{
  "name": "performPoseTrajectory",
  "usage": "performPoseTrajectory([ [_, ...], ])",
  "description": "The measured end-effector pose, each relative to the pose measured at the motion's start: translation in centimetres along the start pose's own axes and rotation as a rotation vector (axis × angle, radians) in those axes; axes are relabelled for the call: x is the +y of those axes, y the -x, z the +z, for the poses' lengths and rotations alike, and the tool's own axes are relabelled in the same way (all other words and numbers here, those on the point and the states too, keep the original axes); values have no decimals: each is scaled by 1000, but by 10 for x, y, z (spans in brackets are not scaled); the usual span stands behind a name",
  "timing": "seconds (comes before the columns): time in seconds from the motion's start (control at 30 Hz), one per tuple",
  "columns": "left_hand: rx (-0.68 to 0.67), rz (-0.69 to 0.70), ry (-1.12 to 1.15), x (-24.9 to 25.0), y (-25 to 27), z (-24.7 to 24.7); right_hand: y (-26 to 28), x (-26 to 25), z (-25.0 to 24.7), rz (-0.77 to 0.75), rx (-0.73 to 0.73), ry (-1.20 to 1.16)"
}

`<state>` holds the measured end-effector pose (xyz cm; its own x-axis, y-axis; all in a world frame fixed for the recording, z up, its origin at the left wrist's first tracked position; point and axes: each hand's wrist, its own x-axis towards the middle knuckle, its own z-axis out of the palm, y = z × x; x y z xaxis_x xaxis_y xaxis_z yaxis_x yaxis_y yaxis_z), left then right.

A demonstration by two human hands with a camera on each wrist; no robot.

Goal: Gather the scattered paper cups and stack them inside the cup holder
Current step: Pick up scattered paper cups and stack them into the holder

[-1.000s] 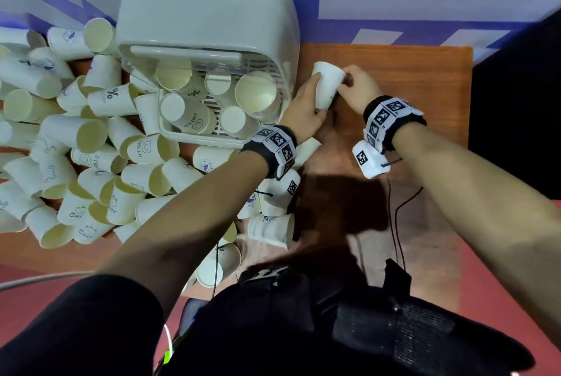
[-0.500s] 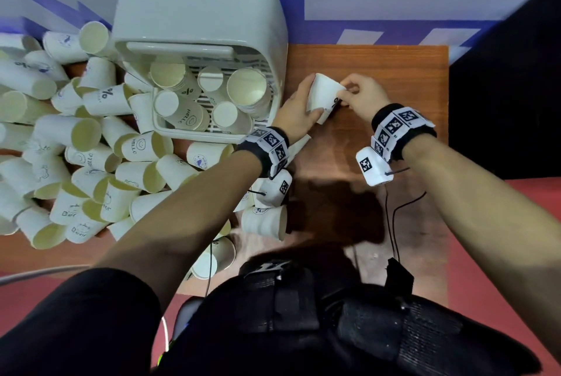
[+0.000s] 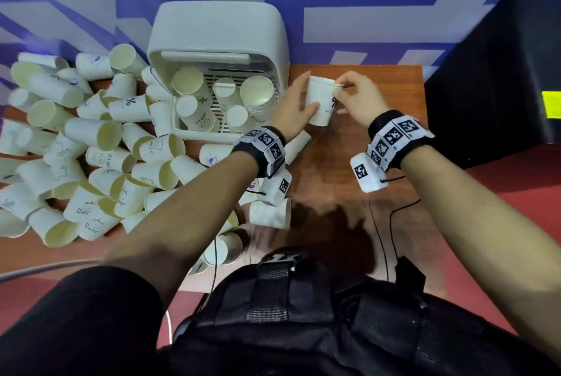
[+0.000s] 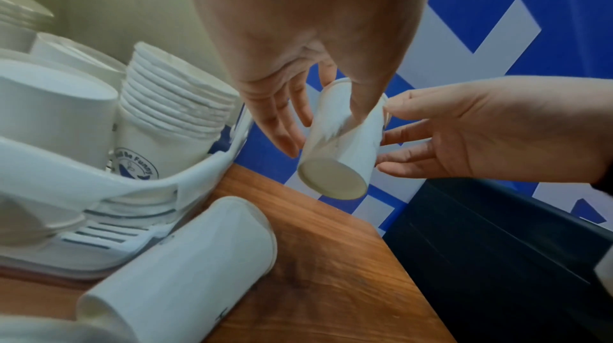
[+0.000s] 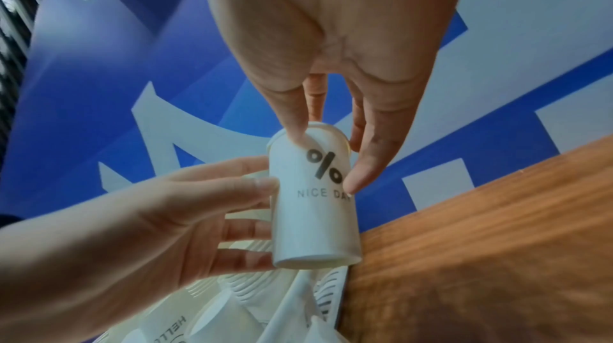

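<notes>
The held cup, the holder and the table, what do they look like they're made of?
Cup: likely thin paper, matte white with a printed percent sign and a rolled rim. Both the left hand and the right hand hold it. Holder: probably moulded plastic, smooth off-white with rounded corners and a slotted floor. Table: wood-look top with brown grain; solid wood or laminate, cannot tell.

Head camera looks steeply down from above at the table [image 3: 358, 144]. Each wrist camera looks close along its own hand; all three share one held paper cup [image 3: 319, 103] [image 4: 345, 144] [image 5: 313, 199].
</notes>
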<state>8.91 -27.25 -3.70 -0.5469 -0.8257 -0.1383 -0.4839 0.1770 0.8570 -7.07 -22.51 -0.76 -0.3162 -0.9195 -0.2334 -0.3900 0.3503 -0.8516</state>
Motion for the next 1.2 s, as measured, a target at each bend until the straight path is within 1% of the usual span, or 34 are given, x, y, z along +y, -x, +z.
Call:
performPoseTrajectory([
  [0.23, 46, 26, 63, 10, 31, -26, 40, -37, 8, -64, 52, 54],
  [0.37, 103, 4, 77, 14, 51, -41, 58, -53, 18, -130, 40, 92],
  [0.47, 141, 17, 3, 19, 71, -54, 69, -64, 24, -187, -6, 97],
  [0.6, 273, -27, -9, 10, 110, -76, 79, -84, 44, -300, -106, 114],
  [0.7, 390, -37, 29, 1, 140, -95, 88, -105, 65, -418, -198, 133],
  [0.77, 462, -76, 16, -5, 155, -107, 92, -118, 80, -513, -245, 154],
  [0.83, 506, -103, 45, -10, 167, -118, 95, -127, 95, -593, -274, 156],
  [0.87, 523, -99, 85, -13, 171, -122, 95, -130, 102, -610, -286, 157],
  [0.93, 536, -92, 146, -18, 175, -131, 92, -135, 113, -638, -305, 188],
  [1.0, 540, -100, 153, -25, 173, -141, 85, -138, 122, -663, -305, 220],
  [1.13, 509, -110, 161, -39, 158, -162, 65, -142, 143, -706, -260, 242],
  [1.2, 486, -109, 165, -45, 149, -174, 52, -141, 156, -693, -235, 278],
])
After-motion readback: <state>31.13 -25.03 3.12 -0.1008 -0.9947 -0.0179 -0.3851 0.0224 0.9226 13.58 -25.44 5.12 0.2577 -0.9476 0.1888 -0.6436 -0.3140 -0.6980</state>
